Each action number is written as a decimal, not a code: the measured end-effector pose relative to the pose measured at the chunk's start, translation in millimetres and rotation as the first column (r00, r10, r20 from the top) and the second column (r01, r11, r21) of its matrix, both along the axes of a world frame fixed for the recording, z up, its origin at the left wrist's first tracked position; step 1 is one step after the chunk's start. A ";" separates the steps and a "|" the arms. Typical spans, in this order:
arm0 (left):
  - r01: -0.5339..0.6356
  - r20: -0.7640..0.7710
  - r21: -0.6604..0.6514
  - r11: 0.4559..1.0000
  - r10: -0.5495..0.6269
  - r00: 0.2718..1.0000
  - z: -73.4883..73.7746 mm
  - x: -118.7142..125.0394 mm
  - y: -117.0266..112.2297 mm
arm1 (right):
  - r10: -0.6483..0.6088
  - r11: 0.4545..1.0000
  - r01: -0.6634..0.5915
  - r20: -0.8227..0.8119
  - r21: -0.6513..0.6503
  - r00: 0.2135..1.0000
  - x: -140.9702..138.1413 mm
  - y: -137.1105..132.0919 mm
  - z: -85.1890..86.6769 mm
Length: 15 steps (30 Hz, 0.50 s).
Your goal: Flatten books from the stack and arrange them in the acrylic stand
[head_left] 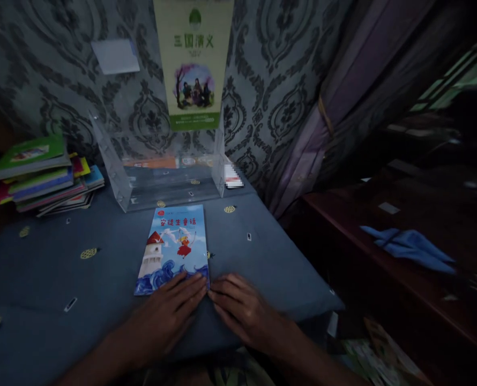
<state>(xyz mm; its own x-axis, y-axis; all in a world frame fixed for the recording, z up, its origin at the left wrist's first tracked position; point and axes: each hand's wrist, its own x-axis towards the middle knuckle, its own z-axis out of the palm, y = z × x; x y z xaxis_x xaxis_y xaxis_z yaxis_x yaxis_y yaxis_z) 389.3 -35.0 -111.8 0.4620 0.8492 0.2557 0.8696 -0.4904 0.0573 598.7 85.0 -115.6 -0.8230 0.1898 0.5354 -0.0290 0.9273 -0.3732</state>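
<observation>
A blue storybook (182, 244), its cover showing a white tower, blue waves and a figure in red, lies closed on the cloth-covered table (113, 279). Across its lower edge rests my left hand (178, 303), fingers stretched out flat on the cover. My right hand (238, 303) is at the lower right corner, its fingers held together and bent with the tips against the book's edge. The right thumb is hidden. Behind the storybook stands a clear plastic book rack (174, 201); a green-and-cream book (196, 83) is upright above it against the wall.
A stack of books (49, 174) sits on the table's left side. A white panel (118, 56) shows against the patterned wall. To the right are a tied purple curtain (303, 145) and a dark red surface with a blue cloth (411, 246). Papers lie below the table's right edge.
</observation>
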 end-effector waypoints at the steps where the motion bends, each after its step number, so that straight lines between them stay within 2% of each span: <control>1: -0.004 -0.019 0.030 1.000 0.005 1.000 0.3 0.5 -2.5 | -0.002 1.000 0.002 -0.006 0.002 1.000 0.0 -0.7 0.7; 5: -0.012 -0.078 0.148 0.989 0.024 0.997 -3.8 1.0 -4.6 | -0.041 0.999 0.041 0.002 -0.011 0.999 1.0 -4.1 2.1; 8: 0.008 -0.108 0.242 0.970 0.018 0.994 -13.9 -1.9 -0.4 | -0.053 0.998 0.054 -0.059 0.024 0.997 0.5 -2.7 -4.8; 11: 0.040 -0.143 0.304 0.952 0.004 0.990 -29.3 -9.5 3.2 | -0.002 0.993 0.018 -0.139 0.117 0.990 -3.1 5.5 -26.0; 15: 0.039 -0.116 0.392 0.919 0.007 0.993 -59.0 -21.1 3.6 | -0.008 0.976 0.023 -0.071 0.215 0.997 -9.4 20.2 -63.9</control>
<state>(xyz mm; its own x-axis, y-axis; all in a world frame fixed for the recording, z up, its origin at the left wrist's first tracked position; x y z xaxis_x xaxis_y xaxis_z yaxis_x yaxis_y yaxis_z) 368.2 -31.4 -170.8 0.5204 0.6830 0.5126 0.8506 -0.4673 -0.2410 589.3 105.2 -179.5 -0.7803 0.0761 0.6207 -0.0327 0.9862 -0.1621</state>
